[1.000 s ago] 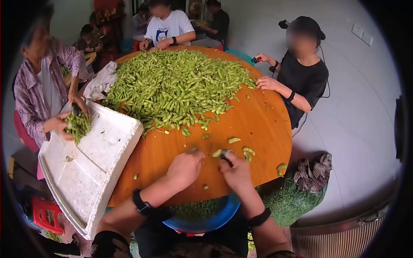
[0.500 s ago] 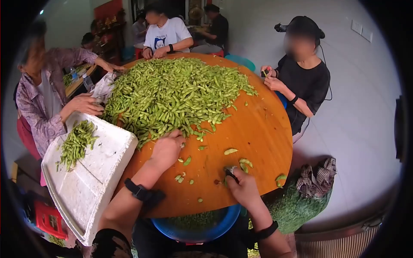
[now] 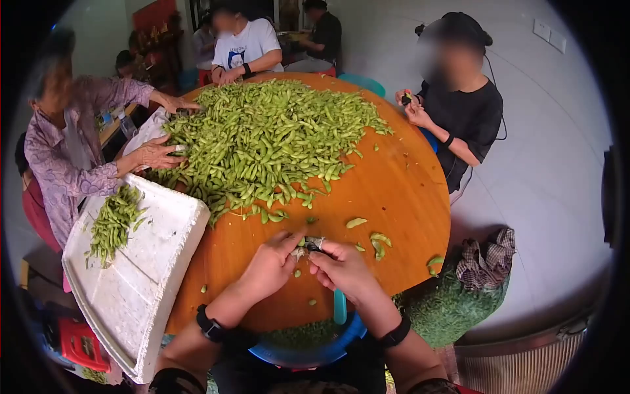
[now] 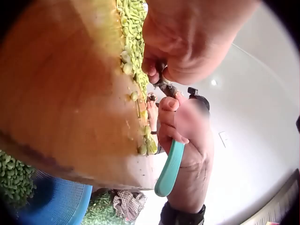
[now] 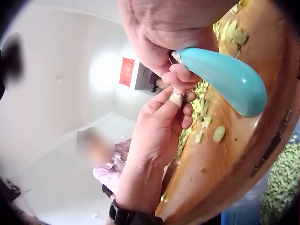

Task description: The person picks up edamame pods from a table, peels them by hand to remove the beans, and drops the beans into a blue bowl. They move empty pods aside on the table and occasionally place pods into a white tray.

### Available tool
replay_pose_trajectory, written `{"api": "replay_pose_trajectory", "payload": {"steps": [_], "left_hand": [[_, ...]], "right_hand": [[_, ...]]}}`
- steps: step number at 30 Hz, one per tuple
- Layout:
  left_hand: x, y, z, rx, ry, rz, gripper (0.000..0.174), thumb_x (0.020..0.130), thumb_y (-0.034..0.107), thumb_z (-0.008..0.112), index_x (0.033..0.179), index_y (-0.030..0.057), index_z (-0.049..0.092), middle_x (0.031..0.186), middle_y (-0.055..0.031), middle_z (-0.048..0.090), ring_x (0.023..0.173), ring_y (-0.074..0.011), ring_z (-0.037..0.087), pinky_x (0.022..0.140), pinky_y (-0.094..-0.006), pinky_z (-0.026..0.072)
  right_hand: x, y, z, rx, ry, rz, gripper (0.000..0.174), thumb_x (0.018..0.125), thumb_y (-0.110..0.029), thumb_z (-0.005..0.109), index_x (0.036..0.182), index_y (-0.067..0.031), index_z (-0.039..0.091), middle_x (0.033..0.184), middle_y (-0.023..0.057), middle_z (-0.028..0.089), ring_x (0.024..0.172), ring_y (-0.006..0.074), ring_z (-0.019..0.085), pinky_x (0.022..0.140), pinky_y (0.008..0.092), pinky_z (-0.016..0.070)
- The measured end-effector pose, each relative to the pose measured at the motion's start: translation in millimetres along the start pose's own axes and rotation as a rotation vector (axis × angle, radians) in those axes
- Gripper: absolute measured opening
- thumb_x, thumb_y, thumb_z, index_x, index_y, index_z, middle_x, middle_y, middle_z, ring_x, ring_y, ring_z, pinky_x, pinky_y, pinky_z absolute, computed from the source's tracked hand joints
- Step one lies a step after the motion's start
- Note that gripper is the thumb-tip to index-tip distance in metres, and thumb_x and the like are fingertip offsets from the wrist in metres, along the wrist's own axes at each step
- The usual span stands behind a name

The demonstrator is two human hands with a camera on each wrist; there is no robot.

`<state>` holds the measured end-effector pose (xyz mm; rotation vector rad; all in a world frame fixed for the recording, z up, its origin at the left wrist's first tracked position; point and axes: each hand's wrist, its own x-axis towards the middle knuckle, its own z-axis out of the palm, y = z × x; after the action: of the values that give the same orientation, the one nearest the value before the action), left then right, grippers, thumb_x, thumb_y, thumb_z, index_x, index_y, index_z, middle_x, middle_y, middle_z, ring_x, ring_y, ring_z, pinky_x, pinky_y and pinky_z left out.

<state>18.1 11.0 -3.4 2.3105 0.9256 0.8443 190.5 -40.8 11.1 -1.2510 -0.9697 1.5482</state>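
Observation:
My left hand (image 3: 266, 266) pinches a small green bean pod (image 3: 302, 242) over the round wooden table (image 3: 410, 197). Fingertip to fingertip with it, my right hand (image 3: 349, 270) grips a tool with a teal handle (image 5: 225, 77). The handle sticks out below the little finger, while the fingers hide most of the working end. Dark and silvery material shows between the two hands, and a whitish covering (image 5: 176, 99) is on the left thumb. Beyond them lies a large heap of green pods (image 3: 269, 144). Several loose beans and pods (image 3: 379, 244) lie near my hands.
A white foam tray (image 3: 147, 289) with a small pod pile leans at the table's left edge. Below the front edge sits a blue basin (image 4: 77, 201) of shelled beans. People sit around the table; one at left (image 3: 75, 157) reaches into the heap. A full sack (image 3: 459, 308) stands at right.
My left hand went out to the heap's edge, then came back to meet my right hand. The person at left put pods in the tray and now has both hands at the heap.

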Motion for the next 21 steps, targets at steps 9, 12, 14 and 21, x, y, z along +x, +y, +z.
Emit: {"api": "replay_pose_trajectory", "payload": {"steps": [9,12,14,21], "left_hand": [[-5.9,2.1,1.5,0.089,-0.039,-0.038,0.050,0.081,-0.003,0.055,0.130,-0.0007,0.047,0.103,-0.0232,0.057,0.089,-0.0420,0.059,0.076,-0.0437,0.0501],[-5.0,-1.9,1.7,0.103,-0.048,-0.020,0.048,0.080,-0.003,0.054,0.128,-0.0015,0.047,0.105,-0.0245,0.057,0.091,-0.0435,0.059,0.078,-0.0446,0.0503],[-4.7,-5.7,2.1,0.109,-0.064,-0.024,0.047,0.080,-0.003,0.053,0.127,-0.0014,0.047,0.106,-0.0248,0.057,0.092,-0.0442,0.058,0.079,-0.0449,0.0503],[-7.4,-33.6,9.7,-0.300,-0.007,-0.080,0.031,0.094,0.005,0.042,0.123,-0.0002,0.052,0.082,-0.0061,0.060,0.070,-0.0130,0.056,0.064,-0.0255,0.0483]], "right_hand": [[-4.0,10.0,11.2,0.040,0.045,-0.061,0.008,0.094,-0.011,0.055,0.092,-0.0067,0.061,0.068,-0.0017,0.056,0.049,0.0036,0.046,0.040,0.0181,0.0319],[1.3,15.4,15.6,0.062,0.103,-0.070,0.007,0.093,-0.009,0.054,0.092,-0.0065,0.061,0.068,-0.0015,0.055,0.047,0.0037,0.044,0.039,0.0185,0.0308],[5.9,19.4,15.7,0.109,0.092,-0.068,0.007,0.092,-0.009,0.055,0.092,-0.0068,0.061,0.068,-0.0015,0.055,0.046,0.0040,0.043,0.039,0.0186,0.0303],[14.8,14.4,8.7,0.223,-0.004,0.011,0.009,0.091,-0.007,0.054,0.093,-0.0074,0.063,0.064,-0.0003,0.054,0.043,0.0050,0.042,0.036,0.0210,0.0289]]}}
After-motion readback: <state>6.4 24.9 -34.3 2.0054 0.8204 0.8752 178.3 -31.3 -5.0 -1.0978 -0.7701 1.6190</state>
